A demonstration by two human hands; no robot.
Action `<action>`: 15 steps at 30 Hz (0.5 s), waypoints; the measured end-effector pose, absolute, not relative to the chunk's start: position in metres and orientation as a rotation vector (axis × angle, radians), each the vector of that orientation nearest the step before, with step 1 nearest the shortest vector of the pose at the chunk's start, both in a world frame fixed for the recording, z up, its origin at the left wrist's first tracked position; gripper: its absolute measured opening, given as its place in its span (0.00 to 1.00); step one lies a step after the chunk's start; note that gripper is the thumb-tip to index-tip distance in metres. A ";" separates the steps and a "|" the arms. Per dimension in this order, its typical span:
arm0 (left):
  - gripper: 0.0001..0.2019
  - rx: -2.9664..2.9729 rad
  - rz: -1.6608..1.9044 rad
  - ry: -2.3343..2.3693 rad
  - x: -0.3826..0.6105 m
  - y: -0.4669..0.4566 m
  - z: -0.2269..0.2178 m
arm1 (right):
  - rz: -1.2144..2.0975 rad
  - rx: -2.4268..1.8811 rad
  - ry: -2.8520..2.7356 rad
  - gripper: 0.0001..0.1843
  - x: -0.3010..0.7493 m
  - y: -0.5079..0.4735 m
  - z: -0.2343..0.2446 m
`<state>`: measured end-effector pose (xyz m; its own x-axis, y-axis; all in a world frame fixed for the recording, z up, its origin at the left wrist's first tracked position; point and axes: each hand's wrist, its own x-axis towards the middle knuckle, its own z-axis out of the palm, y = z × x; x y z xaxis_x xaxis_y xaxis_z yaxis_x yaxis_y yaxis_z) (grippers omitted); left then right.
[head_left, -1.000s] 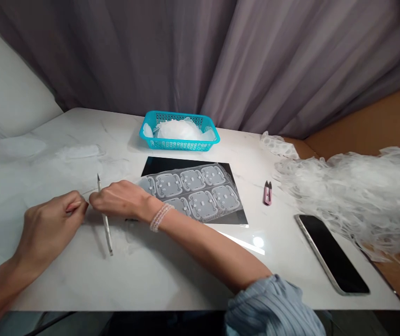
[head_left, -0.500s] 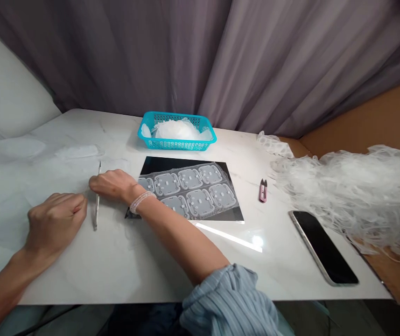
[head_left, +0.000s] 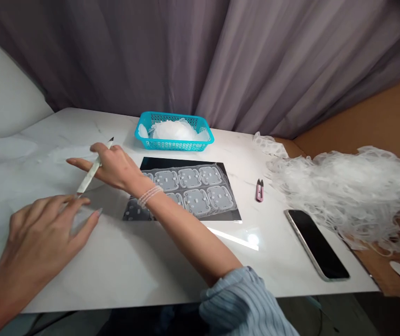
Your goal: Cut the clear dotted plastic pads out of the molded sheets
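Observation:
My right hand (head_left: 115, 165) is over the left part of the table. It holds a slim white pen-shaped tool (head_left: 93, 172) with a dark pointed tip at its upper end, and one finger stretches out to the left. Below it, my left hand (head_left: 42, 228) has its thumb and fingers apart, resting at translucent white sheets (head_left: 10, 168). Something clear shows between thumb and fingers; whether they touch it I cannot tell. The tool's lower end is close to the left fingertips. Under my right wrist lies a dark sheet (head_left: 229, 212) bearing rows of translucent molded pieces (head_left: 196, 200).
A blue plastic basket (head_left: 175, 145) of white translucent pieces stands at the back. Pink thread snips (head_left: 259, 190) and a phone (head_left: 317, 245) lie to the right. A heap of white translucent scraps (head_left: 354, 186) spreads over the right edge by a brown cardboard surface (head_left: 392, 102).
My right hand has picked up the white pen-shaped tool from the table and moved up with it. My left hand has uncurled from a fist, fingers now spread.

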<state>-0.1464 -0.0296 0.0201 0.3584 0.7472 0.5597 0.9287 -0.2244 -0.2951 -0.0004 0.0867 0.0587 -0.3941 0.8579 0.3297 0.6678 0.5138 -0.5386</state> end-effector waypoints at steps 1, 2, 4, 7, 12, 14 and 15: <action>0.13 -2.033 -0.400 -1.419 -0.139 -0.033 0.021 | 0.432 -1.218 -2.163 0.32 0.008 0.083 0.065; 0.15 -2.071 -0.405 -1.381 -0.130 -0.037 0.022 | 0.416 -1.182 -2.162 0.33 0.021 0.078 0.071; 0.17 -2.263 -0.394 -1.283 -0.109 -0.045 0.020 | 0.405 -1.113 -2.145 0.33 0.059 0.067 0.080; 0.16 -2.518 -0.363 -1.134 -0.077 -0.052 0.011 | 0.464 -1.159 -2.057 0.27 0.136 0.046 0.087; 0.13 -2.479 -0.272 -1.039 -0.049 -0.047 -0.004 | 0.269 -1.690 -1.879 0.22 0.259 -0.001 0.067; 0.14 -2.455 -0.217 -0.996 -0.052 -0.044 -0.005 | 0.269 -1.814 -1.886 0.16 0.287 -0.027 0.048; 0.17 -2.453 -0.197 -0.953 -0.054 -0.042 -0.005 | 0.250 -1.836 -1.923 0.14 0.296 -0.040 0.038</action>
<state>-0.0544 -0.0419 -0.0048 0.7449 0.5936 0.3044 0.6657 -0.6316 -0.3974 0.2960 -0.0402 0.0383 0.0031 0.9787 0.2050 0.8938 0.0892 -0.4395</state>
